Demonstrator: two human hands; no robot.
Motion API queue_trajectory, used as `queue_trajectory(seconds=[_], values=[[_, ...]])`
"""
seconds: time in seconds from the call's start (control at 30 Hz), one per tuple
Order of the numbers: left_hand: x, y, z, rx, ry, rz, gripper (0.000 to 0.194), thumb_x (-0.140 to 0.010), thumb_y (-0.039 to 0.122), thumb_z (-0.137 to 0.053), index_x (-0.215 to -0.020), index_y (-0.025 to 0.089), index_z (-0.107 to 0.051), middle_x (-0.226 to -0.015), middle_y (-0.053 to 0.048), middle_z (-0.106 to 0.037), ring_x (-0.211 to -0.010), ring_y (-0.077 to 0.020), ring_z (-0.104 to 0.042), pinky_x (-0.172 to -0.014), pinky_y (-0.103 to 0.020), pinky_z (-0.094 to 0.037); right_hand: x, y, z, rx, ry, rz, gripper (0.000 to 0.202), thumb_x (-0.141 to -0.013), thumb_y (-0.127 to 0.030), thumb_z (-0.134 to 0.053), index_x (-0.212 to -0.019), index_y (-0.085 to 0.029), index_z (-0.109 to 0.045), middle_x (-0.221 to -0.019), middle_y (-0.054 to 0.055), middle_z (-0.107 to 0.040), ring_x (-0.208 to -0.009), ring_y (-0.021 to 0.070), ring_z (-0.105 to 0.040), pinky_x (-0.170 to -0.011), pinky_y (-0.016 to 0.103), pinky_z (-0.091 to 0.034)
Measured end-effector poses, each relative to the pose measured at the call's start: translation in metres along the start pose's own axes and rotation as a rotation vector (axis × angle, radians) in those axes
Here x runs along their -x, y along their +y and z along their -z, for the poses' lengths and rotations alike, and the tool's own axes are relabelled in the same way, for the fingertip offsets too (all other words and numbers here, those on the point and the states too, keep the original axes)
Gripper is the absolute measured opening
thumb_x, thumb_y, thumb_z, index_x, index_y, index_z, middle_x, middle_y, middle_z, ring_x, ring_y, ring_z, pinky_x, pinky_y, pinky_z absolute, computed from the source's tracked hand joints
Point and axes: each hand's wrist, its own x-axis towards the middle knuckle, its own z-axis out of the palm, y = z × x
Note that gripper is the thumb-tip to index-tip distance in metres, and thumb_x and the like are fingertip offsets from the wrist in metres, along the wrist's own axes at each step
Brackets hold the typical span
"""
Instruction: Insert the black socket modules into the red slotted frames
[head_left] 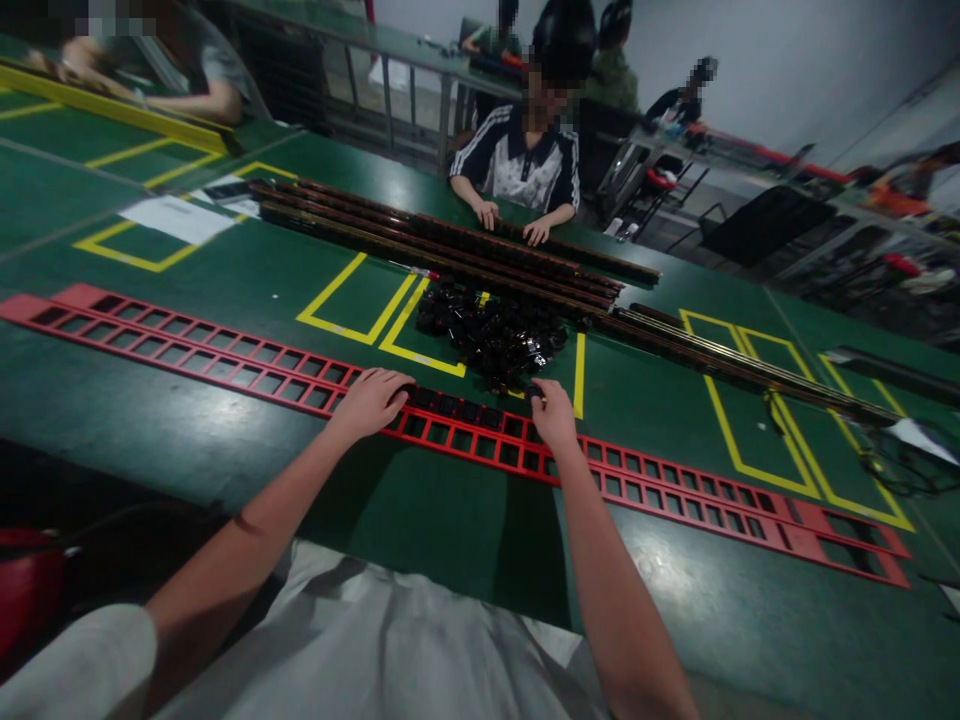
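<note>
A long red ladder-like frame with two rows of square openings runs across the table in front of me. Several small black square pieces sit in neighbouring openings of its far row. At the left end of these pieces, my left hand rests over the frame, thumb and fingers closed on a small black part. My right hand pinches another small black part above the far row, right of the seated pieces. Just beyond the frame lies a heap of shiny black parts.
Long dark metal bars lie behind the heap. Yellow tape rectangles mark the green table. Papers lie at the far left, cables at the right. A person opposite has both hands on a dark bar.
</note>
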Motion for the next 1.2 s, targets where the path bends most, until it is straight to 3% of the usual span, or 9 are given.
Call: queue_trajectory(seconds=[0.13, 0.27, 0.47, 0.7, 0.83, 0.93, 1.07, 1.2], values=[[0.0, 0.001, 0.001, 0.005, 0.005, -0.003, 0.035, -0.094, 0.029, -0.04, -0.119, 0.023, -0.063, -0.119, -0.007, -0.068, -0.109, -0.0268, -0.059, -0.102, -0.046, -0.039, 0.0, -0.003, 0.0, 0.037, 0.013, -0.051, 0.043, -0.09, -0.018, -0.039, -0.127, -0.019, -0.058, -0.122, 0.011, -0.062, -0.11, 0.0269, -0.057, -0.098, 0.046, -0.047], [0.0, 0.001, 0.001, 0.0, 0.0, -0.009, 0.035, -0.095, 0.029, -0.039, -0.119, 0.022, -0.063, -0.118, -0.007, -0.068, -0.109, -0.0269, -0.059, -0.102, -0.046, -0.039, 0.0, -0.006, 0.0, 0.08, 0.057, -0.139, 0.043, -0.088, -0.026, -0.048, -0.129, -0.014, -0.056, -0.123, 0.016, -0.061, -0.105, 0.0299, -0.059, -0.092, 0.047, -0.049], [0.0, -0.001, 0.0, -0.007, -0.001, -0.011, 0.034, -0.096, 0.03, -0.039, -0.119, 0.022, -0.062, -0.119, -0.007, -0.068, -0.109, -0.0263, -0.059, -0.102, -0.045, -0.039, 0.001, -0.006, 0.002, 0.067, 0.067, -0.15, 0.042, -0.084, -0.02, -0.046, -0.124, -0.017, -0.058, -0.118, 0.013, -0.061, -0.086, 0.0236, -0.063, -0.083, 0.04, -0.051], [0.0, 0.0, 0.0, -0.01, -0.002, -0.009, 0.034, -0.096, 0.03, -0.039, -0.119, 0.023, -0.062, -0.119, -0.006, -0.068, -0.109, -0.0261, -0.06, -0.103, -0.045, -0.038, 0.002, -0.012, 0.004, -0.078, 0.008, -0.188, 0.033, -0.087, -0.04, -0.055, -0.111, -0.019, -0.062, -0.084, 0.005, -0.066, -0.073, 0.0205, -0.061, -0.068, 0.033, -0.049], [0.0, -0.001, -0.001, -0.014, 0.012, -0.025, 0.033, -0.095, 0.03, -0.04, -0.118, 0.021, -0.062, -0.119, -0.007, -0.068, -0.109, -0.0263, -0.06, -0.102, -0.045, -0.039, -0.012, -0.039, 0.003, -0.07, 0.022, -0.034, 0.026, -0.09, -0.031, -0.05, -0.107, -0.018, -0.065, -0.096, 0.008, -0.067, -0.082, 0.0208, -0.06, -0.076, 0.034, -0.049], [0.0, -0.003, -0.002, -0.012, 0.018, -0.028, 0.033, -0.095, 0.03, -0.04, -0.118, 0.021, -0.062, -0.118, -0.007, -0.069, -0.109, -0.0264, -0.06, -0.101, -0.045, -0.039, -0.034, -0.072, -0.007, 0.09, -0.038, 0.094, 0.026, -0.09, -0.023, -0.05, -0.11, -0.019, -0.065, -0.113, 0.011, -0.064, -0.105, 0.0246, -0.055, -0.09, 0.037, -0.045], [0.0, -0.002, -0.002, -0.013, 0.028, -0.012, 0.033, -0.095, 0.029, -0.041, -0.118, 0.023, -0.063, -0.117, -0.006, -0.069, -0.108, -0.0257, -0.06, -0.101, -0.044, -0.039, -0.058, -0.106, -0.028, 0.34, -0.132, 0.069, 0.032, -0.085, -0.019, -0.058, -0.117, -0.021, -0.062, -0.119, 0.012, -0.062, -0.112, 0.0316, -0.047, -0.091, 0.045, -0.04], [0.0, 0.0, -0.001, -0.006, 0.027, -0.001, 0.032, -0.095, 0.029, -0.041, -0.118, 0.023, -0.062, -0.118, -0.005, -0.068, -0.109, -0.0249, -0.06, -0.103, -0.044, -0.038, -0.061, -0.111, -0.037, 0.334, -0.098, 0.034, 0.035, -0.084, -0.018, -0.059, -0.119, -0.021, -0.061, -0.115, 0.013, -0.062, -0.11, 0.0324, -0.047, -0.091, 0.046, -0.039]])
